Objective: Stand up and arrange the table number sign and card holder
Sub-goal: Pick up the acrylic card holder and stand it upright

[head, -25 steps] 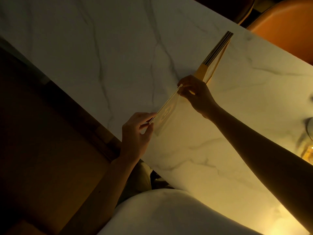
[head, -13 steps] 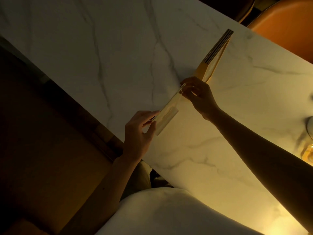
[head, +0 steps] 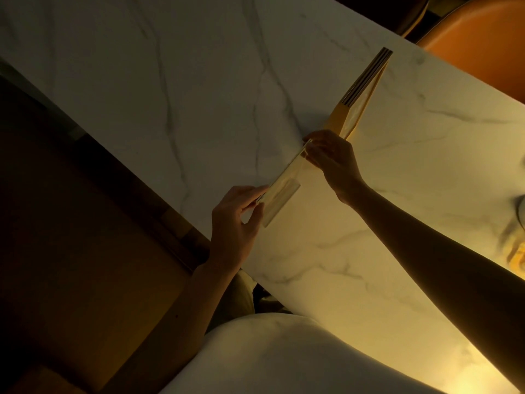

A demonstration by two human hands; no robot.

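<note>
A clear sign (head: 284, 189) stands on edge on the marble table (head: 199, 95), seen nearly edge-on, running from 7 o'clock to 1 o'clock. The left hand (head: 235, 220) pinches its near end between thumb and fingers (head: 250, 191); the right hand (head: 332, 160) grips its far end, fingers closed on the top edge. Just beyond the right hand, toward 1 o'clock, a card holder (head: 360, 92) stands upright, slotted top showing. An orange chair (head: 483, 46) sits at 2 o'clock past the table edge
</note>
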